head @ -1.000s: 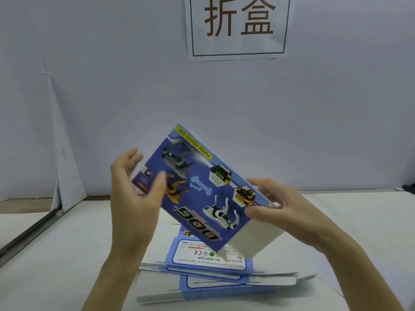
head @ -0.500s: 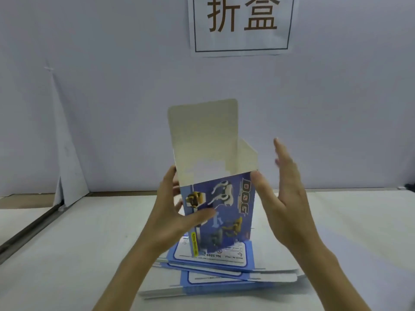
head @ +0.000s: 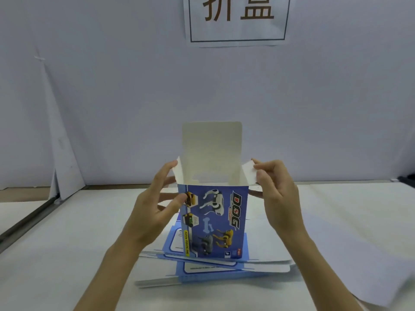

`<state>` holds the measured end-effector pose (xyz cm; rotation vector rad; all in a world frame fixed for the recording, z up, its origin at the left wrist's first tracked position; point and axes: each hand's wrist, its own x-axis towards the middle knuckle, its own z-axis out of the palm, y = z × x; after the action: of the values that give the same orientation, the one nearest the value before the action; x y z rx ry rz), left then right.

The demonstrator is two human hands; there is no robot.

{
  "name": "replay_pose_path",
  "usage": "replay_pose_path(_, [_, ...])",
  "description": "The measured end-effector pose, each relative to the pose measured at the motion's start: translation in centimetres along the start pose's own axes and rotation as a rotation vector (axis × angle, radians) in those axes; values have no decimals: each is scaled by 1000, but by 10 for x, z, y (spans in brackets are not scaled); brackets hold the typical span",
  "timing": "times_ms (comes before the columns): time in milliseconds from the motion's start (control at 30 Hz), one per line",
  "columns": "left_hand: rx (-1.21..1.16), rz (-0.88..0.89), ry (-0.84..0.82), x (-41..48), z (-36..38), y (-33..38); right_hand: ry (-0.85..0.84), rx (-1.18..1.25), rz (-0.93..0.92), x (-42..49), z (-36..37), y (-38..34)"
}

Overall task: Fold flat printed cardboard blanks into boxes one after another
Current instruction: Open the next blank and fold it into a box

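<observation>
Standing upright on the stack of flat blanks (head: pixel 202 270) in the middle of the table (head: pixel 67 243), the box (head: pixel 213 221) is open on top, its lid flap (head: pixel 212 149) raised at the back. The left hand (head: pixel 152 209) grips its left edge, thumb on the front, forefinger against the left side flap (head: pixel 178 169). The right hand (head: pixel 278 194) pinches the right side flap (head: pixel 248 173). Best to fold both side flaps inward squarely on their creases before lowering the lid.

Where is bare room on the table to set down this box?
Bare table lies between the edge rail and the stack of flat blanks. Crowded: the middle, with the box, left hand and right hand.
</observation>
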<state>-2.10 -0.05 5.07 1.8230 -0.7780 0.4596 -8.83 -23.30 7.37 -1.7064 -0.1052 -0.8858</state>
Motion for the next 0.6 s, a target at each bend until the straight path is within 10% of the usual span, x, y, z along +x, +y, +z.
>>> replay_pose_path(600, [-549,-200,215,-27,64,-18,84,473,92,-39,51,18])
